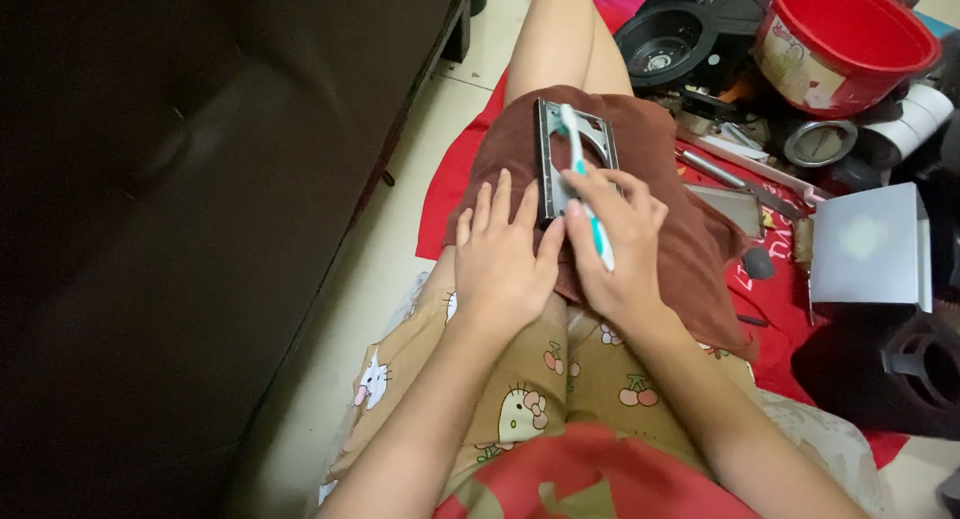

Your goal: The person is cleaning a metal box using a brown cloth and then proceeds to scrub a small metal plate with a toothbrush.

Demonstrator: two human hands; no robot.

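Note:
A grey metal frame plate (572, 147) with a round cut-out lies on a brown cloth (680, 219) spread over my lap. My left hand (503, 254) rests flat on the cloth, fingers apart, touching the plate's near left edge. My right hand (618, 241) grips a white and teal toothbrush (581, 169), whose head lies on the far part of the plate.
A dark sofa (200, 209) fills the left side. To the right, on a red mat (775, 289), lie a red bucket (845, 41), a black round part (665, 41), a grey metal box (868, 247), a round gauge (820, 142) and assorted metal parts.

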